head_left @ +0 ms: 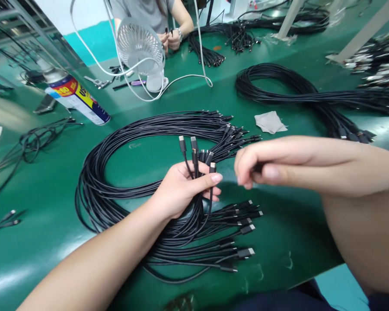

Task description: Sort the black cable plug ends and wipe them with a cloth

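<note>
In the centre of the frame, our left hand [183, 185] is grasping several cables [198, 211] near their plugs [183, 146]. Our right hand [262, 166], right of centre, is curled; we cannot tell whether it holds anything.

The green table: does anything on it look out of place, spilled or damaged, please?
I see no clear spill or damage. The tangled cables at the left look untidy compared with the neatly coiled black cables. The spray can seems to lean, perhaps only from lens distortion.
</note>
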Motion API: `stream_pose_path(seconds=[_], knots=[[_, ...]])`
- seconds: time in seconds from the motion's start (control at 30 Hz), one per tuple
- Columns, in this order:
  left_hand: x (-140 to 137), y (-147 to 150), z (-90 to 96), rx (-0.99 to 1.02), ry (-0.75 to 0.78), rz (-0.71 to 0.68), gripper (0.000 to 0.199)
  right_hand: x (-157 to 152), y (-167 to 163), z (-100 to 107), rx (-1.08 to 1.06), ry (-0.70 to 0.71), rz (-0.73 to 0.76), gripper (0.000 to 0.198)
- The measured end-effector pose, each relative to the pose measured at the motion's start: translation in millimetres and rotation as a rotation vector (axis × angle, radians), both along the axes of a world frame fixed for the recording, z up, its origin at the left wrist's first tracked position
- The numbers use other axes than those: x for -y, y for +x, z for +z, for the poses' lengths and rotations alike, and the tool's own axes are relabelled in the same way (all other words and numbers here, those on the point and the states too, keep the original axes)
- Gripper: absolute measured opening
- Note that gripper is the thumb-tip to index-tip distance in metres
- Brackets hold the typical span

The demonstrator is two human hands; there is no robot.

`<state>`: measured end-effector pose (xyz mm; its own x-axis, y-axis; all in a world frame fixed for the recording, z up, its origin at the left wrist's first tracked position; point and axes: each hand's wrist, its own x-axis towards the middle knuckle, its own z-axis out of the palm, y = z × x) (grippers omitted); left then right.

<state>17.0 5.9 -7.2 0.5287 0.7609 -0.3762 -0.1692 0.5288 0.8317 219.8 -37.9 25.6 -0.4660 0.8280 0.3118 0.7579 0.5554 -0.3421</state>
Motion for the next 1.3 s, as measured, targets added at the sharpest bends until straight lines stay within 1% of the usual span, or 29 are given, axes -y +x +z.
stream_pose_path(seconds=[0.13, 0.27, 0.47, 0.6, 0.7, 0.9, 1.13, 1.3], knots=[[1.9, 0.2, 1.8, 0.014, -0.029, 0.035, 0.035, -10.5, -7.1, 6.5, 0.032, 0.066, -0.051, 0.023], [1.7, 0.0, 3.0, 0.021, -0.015, 0.057, 0.038, -13.6, -15.4, 11.2, 0.074, 0.138, -0.091, 0.021], [1.2, 0.9, 4.0, 0.027, 0.016, 0.041, 0.039, -5.8, -27.5, 2.3, 0.223, 0.241, -0.053, 0.023], [1.6, 1.2, 3.4, 0.020, 0.027, 0.045, 0.039, -7.7, -30.1, -2.9, 0.197, 0.316, -0.028, 0.024], [2.1, 0.5, 2.9, 0.027, 0.063, 0.032, 0.038, -9.0, -30.3, -3.1, 0.180, 0.356, -0.007, 0.023], [2.3, -0.6, 2.7, 0.005, 0.116, 0.020, 0.037, -7.2, -30.9, -3.0, 0.221, 0.375, -0.008, 0.024], [2.7, 0.9, 3.1, -0.020, 0.134, 0.054, 0.040, -7.9, -33.8, -5.8, 0.251, 0.392, -0.003, 0.023], [2.3, 0.5, 0.9, -0.033, 0.143, 0.061, 0.039, -7.4, -32.1, -4.4, 0.240, 0.330, 0.010, 0.024]])
